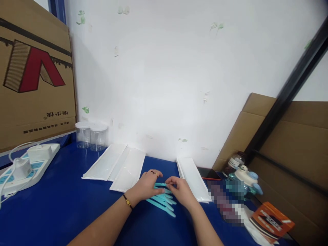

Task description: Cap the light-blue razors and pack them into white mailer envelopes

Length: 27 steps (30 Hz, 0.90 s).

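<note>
My L hand [148,185] is half-curled over teal sticks [169,212], grip unclear; R hand [179,190] pinches one, nr counter's [64,201] back edge.

Two lidded jars [98,138] stand against the wall [159,85], behind a power strip [46,160] at left and flat packets [102,162] on the table [51,212].

Single head cam, worn on the person's head; looks forward and slightly down over blue tabletop [64,205] to white wall [159,75]. Both forearms enter from bottom edge, hands close, wall farther. No second view, no overlap.
</note>
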Motion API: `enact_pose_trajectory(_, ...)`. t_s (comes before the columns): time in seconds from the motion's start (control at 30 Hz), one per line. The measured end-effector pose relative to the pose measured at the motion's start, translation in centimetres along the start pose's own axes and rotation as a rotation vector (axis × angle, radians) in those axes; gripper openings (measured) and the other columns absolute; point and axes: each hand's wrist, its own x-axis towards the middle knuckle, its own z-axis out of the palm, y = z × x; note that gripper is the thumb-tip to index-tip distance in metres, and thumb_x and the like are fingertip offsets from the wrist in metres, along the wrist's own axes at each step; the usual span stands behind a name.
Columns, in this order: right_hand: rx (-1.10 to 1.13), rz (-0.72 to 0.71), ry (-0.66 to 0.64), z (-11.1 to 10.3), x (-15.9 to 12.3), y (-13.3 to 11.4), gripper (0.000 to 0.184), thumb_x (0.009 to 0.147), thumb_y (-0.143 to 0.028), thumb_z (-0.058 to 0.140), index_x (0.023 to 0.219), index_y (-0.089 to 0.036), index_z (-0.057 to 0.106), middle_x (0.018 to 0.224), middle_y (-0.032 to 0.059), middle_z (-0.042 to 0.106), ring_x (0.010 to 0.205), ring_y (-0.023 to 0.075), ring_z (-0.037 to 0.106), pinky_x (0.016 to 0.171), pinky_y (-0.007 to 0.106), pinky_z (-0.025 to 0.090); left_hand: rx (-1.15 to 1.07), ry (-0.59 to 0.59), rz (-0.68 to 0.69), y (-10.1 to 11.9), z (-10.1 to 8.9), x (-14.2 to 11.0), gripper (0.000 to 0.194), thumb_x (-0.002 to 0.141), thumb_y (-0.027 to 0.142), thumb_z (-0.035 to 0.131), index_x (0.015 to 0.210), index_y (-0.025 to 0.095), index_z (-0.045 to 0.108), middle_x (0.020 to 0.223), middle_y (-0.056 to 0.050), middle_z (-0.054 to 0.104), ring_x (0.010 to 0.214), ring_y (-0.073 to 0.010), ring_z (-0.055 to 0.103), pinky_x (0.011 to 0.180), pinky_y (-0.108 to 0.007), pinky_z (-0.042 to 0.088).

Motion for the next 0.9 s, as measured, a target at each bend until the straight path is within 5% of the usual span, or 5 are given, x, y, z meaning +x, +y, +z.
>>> enact_pose_trajectory(0.1, -0.108, -0.016, 0.012, 0.1, 0.1, 0.3, 0.016, 0.077, -0.024, 0.054, 0.081, -0.022, 0.069, 0.074, 0.0019, 0.065, 0.075, 0.0177, 0.058, 0.069, 0.027, 0.042, 0.077, -0.132, 0.007, -0.6, -0.1, -0.5, 0.104, 0.046, 0.064, 0.072, 0.134, 0.020, 0.038, 0.134, -0.014, 0.042, 0.125, -0.0342, 0.033, 0.101, -0.043, 0.030)
enact_pose_trajectory(0.17, -0.113, -0.007, 0.025, -0.1, 0.1, 0.4, 0.017, 0.076, -0.026, 0.054, 0.084, -0.022, 0.069, 0.076, 0.0027, 0.065, 0.075, 0.0180, 0.058, 0.070, 0.028, 0.043, 0.131, -0.199, 0.008, -0.6, -0.2, -0.8, 0.108, 0.045, 0.064, 0.072, 0.136, 0.019, 0.035, 0.135, -0.015, 0.041, 0.125, -0.0357, 0.033, 0.100, -0.046, 0.031)
enact_pose_trajectory(0.4, 0.045, 0.006, 0.243, -1.7, 0.3, 0.4, 0.021, 0.078, -0.032, 0.054, 0.088, -0.021, 0.069, 0.079, 0.0033, 0.068, 0.069, 0.0184, 0.059, 0.065, 0.029, 0.045, 0.400, -0.209, 0.024, 3.1, 0.3, 0.3, 0.050, 0.054, 0.036, 0.069, 0.099, 0.016, 0.059, 0.101, -0.016, 0.058, 0.096, -0.0337, 0.053, 0.076, -0.045, 0.046)
enact_pose_trajectory(0.6, 0.110, 0.012, 0.339, -2.6, 0.3, 0.5, 0.022, 0.076, -0.036, 0.055, 0.085, -0.021, 0.069, 0.074, 0.0033, 0.067, 0.067, 0.0184, 0.058, 0.065, 0.029, 0.046, 0.493, -0.291, -0.037, 5.2, 1.8, 1.7, 0.049, 0.048, 0.006, 0.065, 0.097, 0.012, 0.057, 0.093, -0.019, 0.060, 0.085, -0.0338, 0.057, 0.069, -0.045, 0.049)
enact_pose_trajectory(0.9, 0.213, 0.068, 0.395, -2.8, 0.2, 0.4, 0.041, 0.082, -0.052, 0.048, 0.093, -0.019, 0.068, 0.086, 0.0054, 0.069, 0.072, 0.0205, 0.059, 0.067, 0.030, 0.045, 0.450, -0.271, -0.008, 4.1, 1.7, 1.2, 0.030, 0.070, 0.007, 0.046, 0.099, 0.008, 0.055, 0.099, -0.019, 0.061, 0.091, -0.0297, 0.058, 0.081, -0.041, 0.046)
